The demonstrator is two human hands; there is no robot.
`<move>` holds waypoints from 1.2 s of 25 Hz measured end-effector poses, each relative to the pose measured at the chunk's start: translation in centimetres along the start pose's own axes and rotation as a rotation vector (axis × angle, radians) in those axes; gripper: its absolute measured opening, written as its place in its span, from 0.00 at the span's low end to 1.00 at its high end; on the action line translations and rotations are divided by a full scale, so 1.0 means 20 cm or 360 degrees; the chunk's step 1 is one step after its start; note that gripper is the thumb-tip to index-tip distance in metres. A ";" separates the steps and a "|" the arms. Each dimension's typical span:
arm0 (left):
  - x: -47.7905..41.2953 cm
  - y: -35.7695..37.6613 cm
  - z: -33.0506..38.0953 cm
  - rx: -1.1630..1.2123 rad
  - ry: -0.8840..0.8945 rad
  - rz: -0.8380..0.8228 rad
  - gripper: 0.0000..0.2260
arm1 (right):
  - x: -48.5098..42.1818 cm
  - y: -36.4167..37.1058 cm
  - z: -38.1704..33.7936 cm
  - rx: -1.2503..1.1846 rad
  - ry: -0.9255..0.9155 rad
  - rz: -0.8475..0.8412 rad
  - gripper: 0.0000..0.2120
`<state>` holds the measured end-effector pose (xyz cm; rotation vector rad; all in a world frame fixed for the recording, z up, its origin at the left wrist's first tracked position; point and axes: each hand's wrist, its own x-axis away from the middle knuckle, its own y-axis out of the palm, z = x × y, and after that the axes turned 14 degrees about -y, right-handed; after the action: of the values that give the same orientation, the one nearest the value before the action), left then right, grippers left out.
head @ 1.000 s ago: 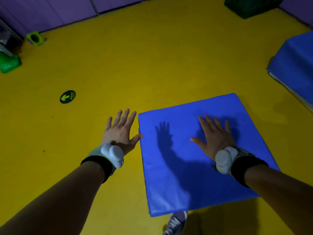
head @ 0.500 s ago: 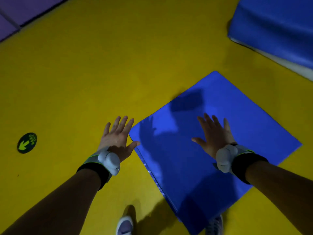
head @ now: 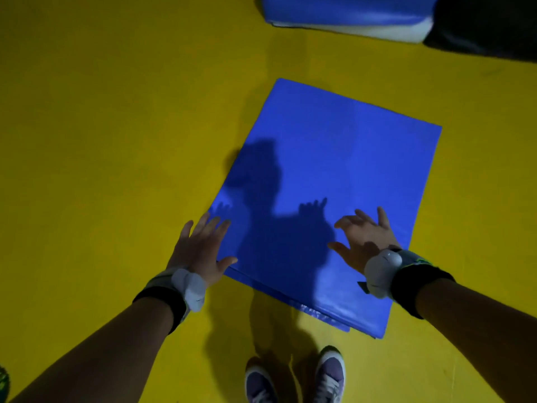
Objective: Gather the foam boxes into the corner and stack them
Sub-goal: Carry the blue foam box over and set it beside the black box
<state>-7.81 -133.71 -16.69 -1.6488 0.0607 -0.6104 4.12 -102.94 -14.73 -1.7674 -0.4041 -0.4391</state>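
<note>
Blue foam box, flat on yellow floor, skewed, near corner pointing toward two shoes at bottom edge. Left hand spread open, fingers splayed, over box's left edge, thumb on blue surface, gripping nothing. Right hand open too, fingers slightly curled, above box's top near right edge; whether touching, cannot tell. Black bands and white devices on both wrists. Dark shadow of head and hands across box's middle. Second box, blue with white side, at top of view, well apart from first. Something black just beside it, at right.
</note>
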 end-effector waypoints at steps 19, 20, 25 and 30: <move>-0.38 1.13 0.02 -0.0470 0.0582 -0.0287 0.24 | 0.06 1.49 -0.02 -0.0297 0.0626 -0.0183 0.32; -0.38 1.18 0.02 -0.0492 0.0562 -0.0291 0.24 | 0.04 1.54 -0.03 -0.0287 0.0647 -0.0228 0.35; -0.40 1.34 0.05 -0.0476 0.0643 -0.0044 0.23 | -0.02 1.77 -0.05 -0.0051 0.0707 0.0231 0.26; -0.42 1.32 0.06 -0.0631 0.0579 -0.0121 0.11 | 0.00 1.78 -0.05 -0.0097 0.0629 0.0527 0.14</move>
<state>-6.45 -134.38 -44.33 -1.9056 0.4076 -1.0004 21.61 -112.12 -44.48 -1.7147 0.1808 -0.5501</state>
